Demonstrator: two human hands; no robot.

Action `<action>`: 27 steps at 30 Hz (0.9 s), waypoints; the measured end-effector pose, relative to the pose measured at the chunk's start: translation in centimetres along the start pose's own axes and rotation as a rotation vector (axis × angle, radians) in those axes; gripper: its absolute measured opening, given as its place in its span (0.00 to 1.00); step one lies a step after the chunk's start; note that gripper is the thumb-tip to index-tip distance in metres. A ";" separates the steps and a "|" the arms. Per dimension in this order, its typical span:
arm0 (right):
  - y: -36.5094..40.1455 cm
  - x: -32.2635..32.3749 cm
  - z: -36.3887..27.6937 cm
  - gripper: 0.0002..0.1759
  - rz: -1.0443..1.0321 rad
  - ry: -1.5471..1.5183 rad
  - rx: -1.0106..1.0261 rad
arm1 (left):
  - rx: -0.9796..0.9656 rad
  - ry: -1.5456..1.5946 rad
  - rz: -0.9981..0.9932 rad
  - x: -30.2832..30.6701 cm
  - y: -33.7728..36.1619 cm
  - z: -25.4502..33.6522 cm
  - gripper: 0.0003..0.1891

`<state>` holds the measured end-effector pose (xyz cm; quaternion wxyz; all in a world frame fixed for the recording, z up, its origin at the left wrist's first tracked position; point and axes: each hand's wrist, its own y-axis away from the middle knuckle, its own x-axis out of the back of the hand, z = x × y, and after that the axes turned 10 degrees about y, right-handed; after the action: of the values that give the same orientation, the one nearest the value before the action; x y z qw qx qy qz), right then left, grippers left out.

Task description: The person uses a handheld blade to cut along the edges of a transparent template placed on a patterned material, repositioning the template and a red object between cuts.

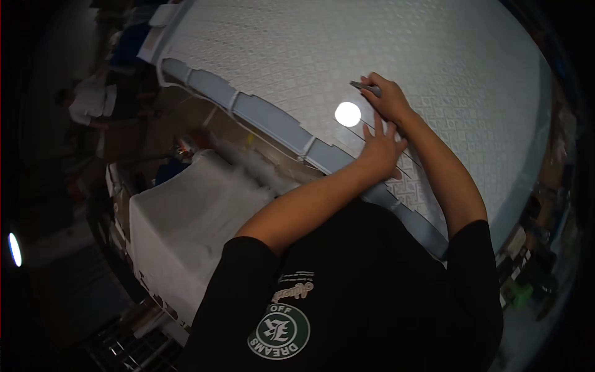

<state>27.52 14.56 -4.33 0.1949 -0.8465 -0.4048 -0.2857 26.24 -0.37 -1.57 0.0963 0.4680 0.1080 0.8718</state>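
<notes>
My right hand [389, 99] is closed around a small grey utility knife [370, 88], its narrow tip pointing left over a pale, patterned sheet [279, 43]. Just below it, my left hand [381, 150] lies on the sheet with fingers spread. Thin dark lines run diagonally across the sheet beside and under that hand. A round bright reflection shows on the surface left of both hands. Along the near edge of the sheet lie blue-grey strips [266, 116], partly hidden by my left forearm.
A grey-white covered block [192, 211] stands to the left, close to my left arm. Further off at the left, a person in a light top [93, 105] is bent over. Assorted items, one of them green [519, 292], sit along the right edge.
</notes>
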 end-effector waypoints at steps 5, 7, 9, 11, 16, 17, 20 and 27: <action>-0.3 -0.5 0.5 0.09 0.014 -0.127 -0.063 | 0.069 -0.056 -0.002 0.1 0.2 -0.1 0.58; 0.9 1.0 -0.2 0.09 0.004 -0.171 -0.128 | 0.028 -0.020 -0.029 0.2 0.0 0.1 0.61; 2.7 2.0 0.8 0.08 0.193 -0.237 -0.174 | 0.039 -0.034 -0.001 0.2 0.2 0.2 0.65; 4.9 3.2 2.6 0.08 0.243 -0.293 -0.188 | 0.047 -0.049 0.019 0.0 0.1 0.2 0.68; 10.9 6.0 5.1 0.07 0.363 -0.262 -0.210 | 0.095 -0.069 0.049 -0.3 -0.2 0.3 0.76; 11.9 6.3 5.6 0.07 0.373 -0.318 -0.251 | 0.102 -0.068 0.049 -0.3 -0.2 0.3 0.76; 15.1 7.5 5.0 0.07 0.362 -0.446 -0.326 | 0.098 -0.076 0.059 -0.5 -0.3 0.4 0.76; 21.9 8.3 2.5 0.07 0.328 -0.421 -0.342 | 0.095 -0.077 0.077 0.1 0.0 0.3 0.74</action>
<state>50.03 7.68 -3.09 0.0051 -0.9615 -0.2407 -0.1327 26.44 -0.34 -1.25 0.0445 0.5091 0.1273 0.8501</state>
